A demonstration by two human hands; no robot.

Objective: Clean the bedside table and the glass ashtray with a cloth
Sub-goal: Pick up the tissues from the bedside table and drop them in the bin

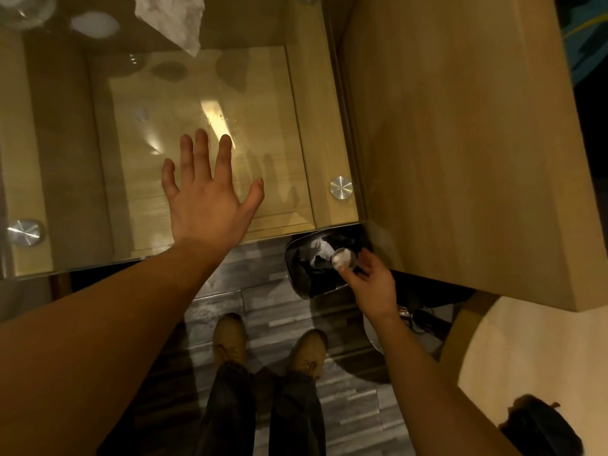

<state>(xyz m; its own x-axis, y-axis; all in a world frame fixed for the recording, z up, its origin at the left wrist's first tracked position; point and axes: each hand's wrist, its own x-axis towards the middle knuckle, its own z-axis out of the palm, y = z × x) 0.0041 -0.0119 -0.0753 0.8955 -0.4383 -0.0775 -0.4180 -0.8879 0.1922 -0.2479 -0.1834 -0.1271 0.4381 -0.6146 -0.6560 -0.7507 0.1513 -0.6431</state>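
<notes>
The bedside table (322, 133) has a clear glass top over pale wood, held by round metal studs. My left hand (205, 195) lies flat on the glass near its front edge, fingers spread, holding nothing. My right hand (370, 284) is lower, beside the table's front right corner, gripping a small round glass ashtray (343, 257) tilted over a black-lined bin (309, 274). White crumpled paper lies in the bin. A white cloth (171, 18) rests on the glass at the far edge.
A tall wooden panel (460, 143) stands right of the table, close to my right hand. A clear glass object (23, 11) sits at the far left corner. My brown shoes (269, 347) stand on the grey plank floor. A dark bag (539, 426) lies lower right.
</notes>
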